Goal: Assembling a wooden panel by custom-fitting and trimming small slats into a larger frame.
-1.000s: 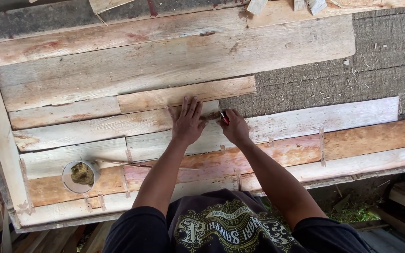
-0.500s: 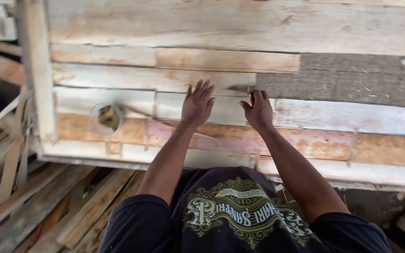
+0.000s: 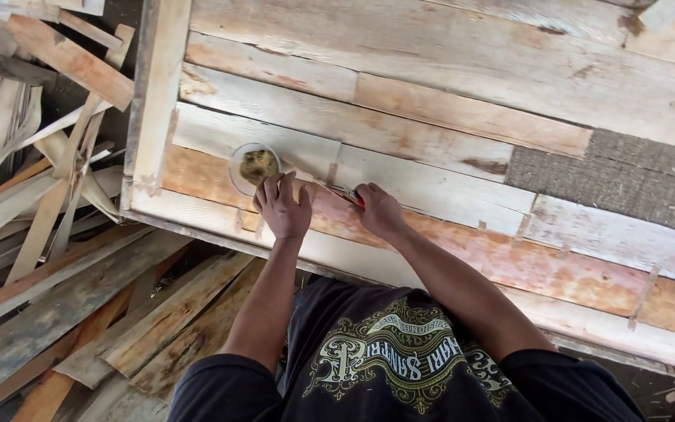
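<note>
Left hand (image 3: pixel 281 205) moved to one bowl (image 3: pixel 253 166), spread; right hand (image 3: pixel 379 209) grip pinches red tool (image 3: pixel 356 198).

Bowl (image 3: pixel 255 166) on planks (image 3: pixel 431 117); left hand (image 3: pixel 283 207) beside it.

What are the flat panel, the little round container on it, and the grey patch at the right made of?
The panel looks like raw, unfinished wooden boards: visible grain, pale and reddish strips, rough edges. The round container by the left hand seems to be whitish plastic or metal holding a tan paste; I cannot tell which. The grey patch looks like coarse woven or fibrous matting, judging by its rough texture.
</note>
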